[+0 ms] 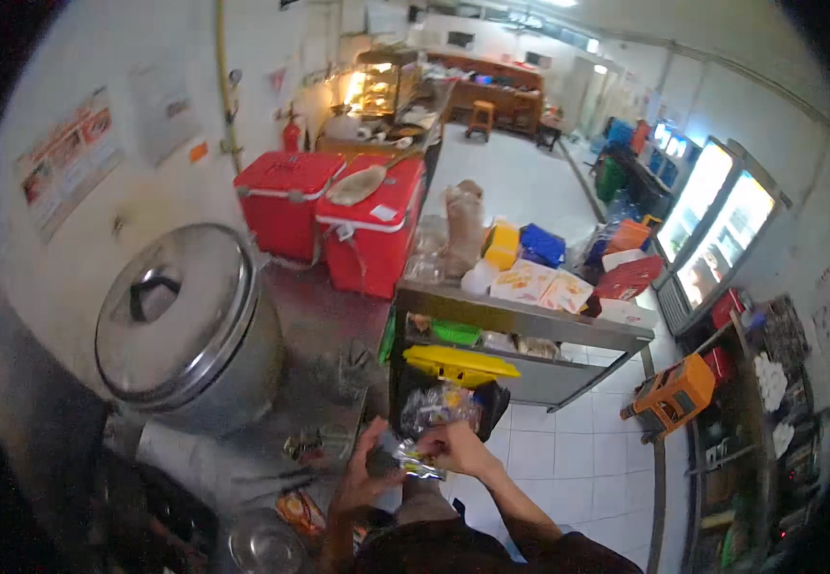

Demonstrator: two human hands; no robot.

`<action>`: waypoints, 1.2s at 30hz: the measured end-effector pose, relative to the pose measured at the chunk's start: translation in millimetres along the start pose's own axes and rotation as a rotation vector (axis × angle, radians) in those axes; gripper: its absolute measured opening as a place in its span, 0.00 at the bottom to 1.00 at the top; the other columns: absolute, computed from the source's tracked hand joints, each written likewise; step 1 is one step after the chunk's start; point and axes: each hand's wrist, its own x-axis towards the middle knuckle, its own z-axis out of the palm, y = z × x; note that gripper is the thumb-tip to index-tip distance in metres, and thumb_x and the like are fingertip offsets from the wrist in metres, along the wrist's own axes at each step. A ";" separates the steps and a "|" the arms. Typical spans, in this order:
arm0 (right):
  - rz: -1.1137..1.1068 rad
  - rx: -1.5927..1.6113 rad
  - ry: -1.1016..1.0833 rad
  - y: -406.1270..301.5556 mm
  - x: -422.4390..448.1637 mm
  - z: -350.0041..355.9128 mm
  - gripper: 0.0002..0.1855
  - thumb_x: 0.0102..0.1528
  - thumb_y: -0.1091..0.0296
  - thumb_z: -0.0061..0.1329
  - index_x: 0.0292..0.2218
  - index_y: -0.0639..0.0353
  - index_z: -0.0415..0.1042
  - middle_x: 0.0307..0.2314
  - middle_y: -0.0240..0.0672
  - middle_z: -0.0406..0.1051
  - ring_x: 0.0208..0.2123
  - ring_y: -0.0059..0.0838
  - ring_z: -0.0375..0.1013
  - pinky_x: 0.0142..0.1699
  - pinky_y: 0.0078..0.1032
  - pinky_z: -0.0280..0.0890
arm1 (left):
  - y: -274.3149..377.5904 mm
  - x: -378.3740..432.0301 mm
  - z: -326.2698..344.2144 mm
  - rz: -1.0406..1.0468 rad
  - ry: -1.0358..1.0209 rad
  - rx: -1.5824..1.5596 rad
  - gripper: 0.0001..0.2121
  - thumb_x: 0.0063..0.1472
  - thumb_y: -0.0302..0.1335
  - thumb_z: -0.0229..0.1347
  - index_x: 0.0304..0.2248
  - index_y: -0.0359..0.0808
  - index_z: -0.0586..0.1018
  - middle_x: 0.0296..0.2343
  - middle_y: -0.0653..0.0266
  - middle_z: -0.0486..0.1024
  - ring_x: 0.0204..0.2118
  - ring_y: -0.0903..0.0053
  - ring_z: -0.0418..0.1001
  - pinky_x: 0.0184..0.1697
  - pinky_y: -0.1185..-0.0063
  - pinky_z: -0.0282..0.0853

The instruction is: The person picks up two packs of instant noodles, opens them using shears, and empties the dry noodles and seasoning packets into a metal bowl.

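My right hand [450, 448] is closed on a shiny foil packet [422, 463], blurred by motion, just in front of my body. My left hand [368, 473] is raised beside the packet with its fingers apart; no object shows in it. Beyond the hands stands a dark bin [497, 405] with its yellow lid [461, 362] tipped up and clear plastic waste [440, 407] at its mouth. An orange printed packet [300, 511] lies near my left forearm, next to a round clear or metal bowl [265, 542].
A large lidded metal pot [192, 316] stands on the counter at left, with two red cooler boxes [372, 222] behind. A metal shelf table [522, 308] holds boxes and bags. An orange plastic stool [673, 398] stands on the tiled floor at right.
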 end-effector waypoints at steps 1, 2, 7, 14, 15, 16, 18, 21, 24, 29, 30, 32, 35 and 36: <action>-0.018 0.014 -0.059 -10.9 5.8 10.2 0.13 0.37 0.78 0.54 0.30 0.64 0.74 0.22 0.41 0.71 0.26 0.37 0.72 0.31 0.30 0.65 | 16.2 -8.1 -2.3 0.081 0.026 0.220 0.20 0.62 0.35 0.55 0.50 0.31 0.73 0.49 0.51 0.70 0.53 0.64 0.68 0.57 0.68 0.59; -0.090 0.013 -0.059 -24.7 12.3 20.4 0.13 0.37 0.79 0.54 0.30 0.64 0.74 0.22 0.40 0.70 0.26 0.36 0.72 0.31 0.30 0.65 | -2.2 -18.0 -11.8 -0.055 -0.028 0.190 0.19 0.62 0.36 0.55 0.46 0.31 0.75 0.44 0.53 0.74 0.47 0.65 0.72 0.53 0.70 0.64; -0.084 0.056 0.004 -32.5 11.7 59.6 0.07 0.44 0.77 0.57 0.29 0.62 0.77 0.23 0.42 0.74 0.26 0.37 0.74 0.31 0.30 0.66 | -24.9 -62.5 -11.9 -0.208 0.305 0.291 0.09 0.57 0.29 0.59 0.32 0.31 0.80 0.26 0.56 0.79 0.31 0.72 0.78 0.38 0.75 0.70; -0.168 0.038 -0.235 -56.0 5.3 110.7 0.05 0.46 0.80 0.54 0.28 0.62 0.78 0.21 0.41 0.74 0.21 0.33 0.74 0.27 0.27 0.65 | -40.7 -135.4 -34.5 -0.322 0.453 0.385 0.08 0.58 0.24 0.55 0.38 0.33 0.79 0.33 0.58 0.79 0.38 0.71 0.77 0.42 0.74 0.71; -0.165 0.044 -0.252 -52.1 5.3 120.4 0.05 0.46 0.80 0.54 0.28 0.62 0.78 0.21 0.41 0.74 0.21 0.33 0.74 0.27 0.27 0.65 | -32.8 -136.8 -34.5 -0.363 0.595 -0.130 0.10 0.58 0.22 0.55 0.41 0.34 0.77 0.38 0.58 0.77 0.42 0.70 0.76 0.45 0.73 0.70; -0.165 0.028 -0.223 -48.0 8.8 129.4 0.05 0.46 0.80 0.54 0.28 0.62 0.77 0.21 0.41 0.74 0.21 0.34 0.74 0.27 0.27 0.65 | -30.3 -136.9 -32.9 -0.371 0.717 -0.654 0.13 0.58 0.21 0.54 0.44 0.35 0.75 0.43 0.59 0.75 0.45 0.69 0.74 0.48 0.71 0.70; -0.058 0.138 -0.184 -58.8 9.1 141.7 0.04 0.47 0.79 0.54 0.29 0.62 0.77 0.22 0.41 0.74 0.22 0.35 0.74 0.27 0.28 0.66 | -51.7 -162.9 -33.8 -0.339 0.686 -0.864 0.15 0.58 0.21 0.54 0.46 0.35 0.73 0.45 0.59 0.74 0.47 0.69 0.72 0.50 0.70 0.68; -0.195 0.173 -0.237 -88.3 15.6 149.8 0.05 0.47 0.76 0.57 0.29 0.63 0.77 0.22 0.42 0.74 0.24 0.37 0.75 0.29 0.29 0.66 | -63.0 -200.4 -25.1 -0.203 0.749 -0.820 0.11 0.62 0.23 0.52 0.44 0.36 0.72 0.42 0.61 0.73 0.47 0.70 0.71 0.53 0.68 0.65; -0.193 0.229 -0.268 -94.6 15.0 158.8 0.05 0.48 0.74 0.57 0.30 0.63 0.77 0.24 0.42 0.75 0.25 0.37 0.76 0.29 0.30 0.67 | -44.9 -209.2 -36.4 -0.195 0.830 -1.306 0.05 0.63 0.23 0.50 0.38 0.37 0.74 0.34 0.68 0.72 0.42 0.72 0.71 0.49 0.70 0.67; -0.177 0.279 -0.360 -105.8 22.7 172.2 0.06 0.51 0.71 0.57 0.30 0.64 0.77 0.24 0.41 0.75 0.25 0.35 0.76 0.30 0.29 0.67 | -19.2 -210.5 -30.6 -0.261 1.002 -1.270 0.04 0.57 0.19 0.53 0.31 0.38 0.73 0.29 0.71 0.70 0.35 0.77 0.69 0.40 0.75 0.67; -0.208 0.164 -0.404 -107.5 24.7 175.5 0.06 0.51 0.71 0.56 0.30 0.65 0.77 0.24 0.41 0.75 0.25 0.34 0.76 0.30 0.28 0.68 | -20.0 -213.4 -31.4 -0.173 1.025 -1.185 0.04 0.58 0.19 0.53 0.31 0.38 0.73 0.29 0.71 0.70 0.35 0.78 0.70 0.38 0.76 0.67; -0.241 0.254 -0.417 -107.5 28.0 178.1 0.07 0.52 0.70 0.56 0.30 0.65 0.77 0.24 0.41 0.75 0.25 0.34 0.76 0.31 0.28 0.68 | -38.3 -219.0 -28.4 -0.099 1.111 -1.135 0.04 0.60 0.19 0.51 0.31 0.38 0.72 0.27 0.71 0.71 0.33 0.79 0.70 0.36 0.77 0.69; -0.397 0.267 -0.602 -103.1 46.5 179.6 0.07 0.53 0.70 0.55 0.32 0.64 0.76 0.27 0.42 0.76 0.29 0.32 0.76 0.34 0.26 0.69 | -23.0 -219.7 -36.4 -0.073 1.135 -1.136 0.04 0.62 0.19 0.49 0.32 0.38 0.72 0.28 0.69 0.71 0.33 0.78 0.71 0.36 0.76 0.70; -0.335 0.378 -0.579 -105.5 51.1 185.5 0.08 0.53 0.70 0.54 0.34 0.64 0.76 0.27 0.42 0.77 0.30 0.29 0.76 0.35 0.25 0.69 | -37.4 -237.7 -38.1 -0.010 1.150 -1.145 0.04 0.62 0.19 0.48 0.36 0.36 0.72 0.32 0.66 0.72 0.34 0.75 0.73 0.39 0.75 0.72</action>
